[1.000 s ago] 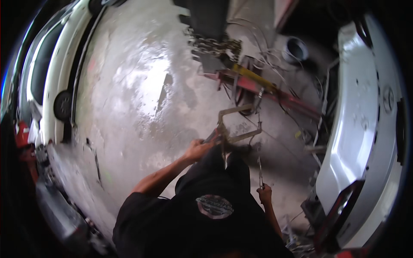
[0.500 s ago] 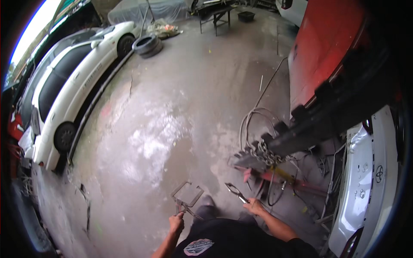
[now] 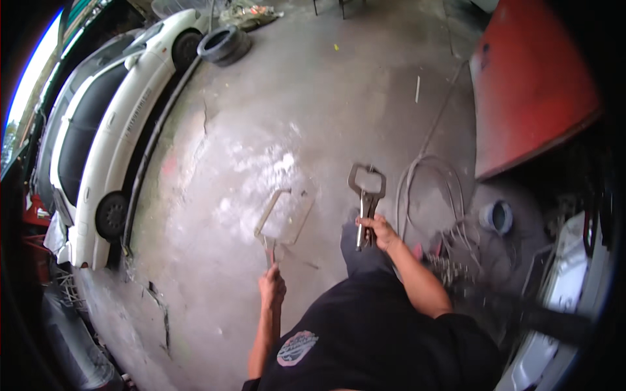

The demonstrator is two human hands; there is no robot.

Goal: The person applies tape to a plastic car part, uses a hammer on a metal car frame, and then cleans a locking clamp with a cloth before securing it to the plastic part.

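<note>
My left hand (image 3: 272, 287) is closed round the handle of a large locking C-clamp (image 3: 266, 216), whose wide jaws point away from me over the concrete floor. The far side of that clamp is smeared by motion. My right hand (image 3: 379, 232) grips a smaller metal locking C-clamp (image 3: 363, 212) by its handles. Its rounded jaws face forward, with a gap between the tips. The two clamps are apart, both held in front of my body. My right clamp is close above my dark trouser leg.
A white car (image 3: 117, 124) stands at the left with a long dark pole (image 3: 147, 153) beside it. Tyres (image 3: 223, 49) lie at the far left. To the right are a red panel (image 3: 528, 98), a looped cable (image 3: 403, 186), a chain (image 3: 450, 268) and a bluish round container (image 3: 497, 217).
My right hand has raised its clamp forward and turned it upright. My left hand's clamp has shifted forward too. The view has turned, and the dark toothed beam has moved down toward the lower right.
</note>
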